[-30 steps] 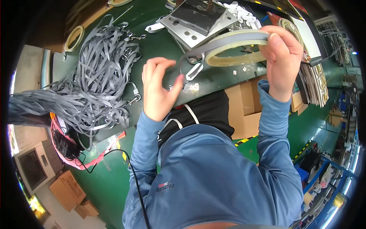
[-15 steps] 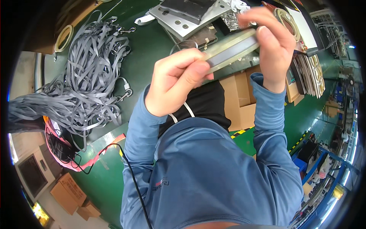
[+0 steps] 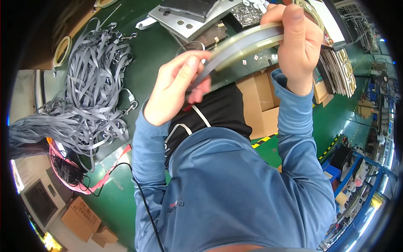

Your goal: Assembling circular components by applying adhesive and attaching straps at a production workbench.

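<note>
Between my hands, above the bench, is a roll of tape with pale yellowish side edges [image 3: 243, 53] and a grey strip [image 3: 228, 49] around its outside. My right hand [image 3: 299, 50] grips the roll's far right end, thumb on top and fingers curled around it. A length of the grey strip comes away from the roll toward my left hand [image 3: 171, 86]. The thumb and fingers of that hand are closed on the strip's loose end, slightly blurred by motion.
A heap of grey lanyards with metal hooks [image 3: 94, 84] covers the bench's left side. A metal plate fixture [image 3: 184, 27] and a tray of small metal parts [image 3: 247, 16] lie at the back. An open cardboard box [image 3: 262, 103] stands below my hands. Stacked boards [image 3: 338, 73] are at right.
My left hand has moved left and down, away from the roll, drawing out the grey strip. The right hand has turned slightly, still gripping the roll.
</note>
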Demonstrator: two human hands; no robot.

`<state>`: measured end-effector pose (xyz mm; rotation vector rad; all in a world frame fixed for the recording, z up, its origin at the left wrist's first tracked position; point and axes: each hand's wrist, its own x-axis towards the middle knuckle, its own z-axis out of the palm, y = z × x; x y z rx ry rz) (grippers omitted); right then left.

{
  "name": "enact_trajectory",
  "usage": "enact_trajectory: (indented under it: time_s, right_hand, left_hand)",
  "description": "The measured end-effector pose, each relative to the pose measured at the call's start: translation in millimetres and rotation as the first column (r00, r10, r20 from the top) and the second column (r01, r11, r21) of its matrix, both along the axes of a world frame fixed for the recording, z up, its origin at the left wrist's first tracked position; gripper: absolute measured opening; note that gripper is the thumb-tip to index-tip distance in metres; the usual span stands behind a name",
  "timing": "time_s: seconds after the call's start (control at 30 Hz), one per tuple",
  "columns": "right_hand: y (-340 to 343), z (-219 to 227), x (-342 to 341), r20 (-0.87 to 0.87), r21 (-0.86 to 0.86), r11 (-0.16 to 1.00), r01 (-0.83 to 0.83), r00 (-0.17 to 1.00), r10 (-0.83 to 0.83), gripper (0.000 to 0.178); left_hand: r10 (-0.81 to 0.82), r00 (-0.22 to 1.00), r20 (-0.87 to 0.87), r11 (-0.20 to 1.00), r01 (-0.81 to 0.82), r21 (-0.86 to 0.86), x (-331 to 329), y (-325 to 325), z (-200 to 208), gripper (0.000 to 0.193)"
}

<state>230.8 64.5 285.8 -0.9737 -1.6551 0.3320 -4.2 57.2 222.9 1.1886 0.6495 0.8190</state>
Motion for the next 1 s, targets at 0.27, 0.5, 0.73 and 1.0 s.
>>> enact_trajectory:
  time_s: [0.27, 0.5, 0.73, 1.0]
  right_hand:
    - [3, -2, 13, -0.093, 0.027, 0.984, 0.176, 0.981, -0.172, 0.054]
    - [6, -34, -7, -0.874, 0.161, 0.747, -0.646, 0.258, 0.412, 0.055]
    - [19, -64, -41, -0.984, 0.023, 0.847, -0.531, 0.137, 0.112, 0.041]
    - [-1, 4, -36, 0.523, 0.415, 0.901, -0.130, 0.844, -0.119, 0.046]
  left_hand:
    - [0.015, 0.988, -0.156, 0.972, 0.022, 0.232, -29, 3, 3, 0.038]
    - [0.241, 0.937, 0.252, 0.654, -0.349, 0.671, 7, -3, -9, 0.048]
    - [0.123, 0.897, 0.424, 0.890, -0.289, 0.353, 12, -10, -5, 0.048]
    - [0.434, 0.901, 0.000, 0.729, -0.352, 0.587, 32, -14, 21, 0.021]
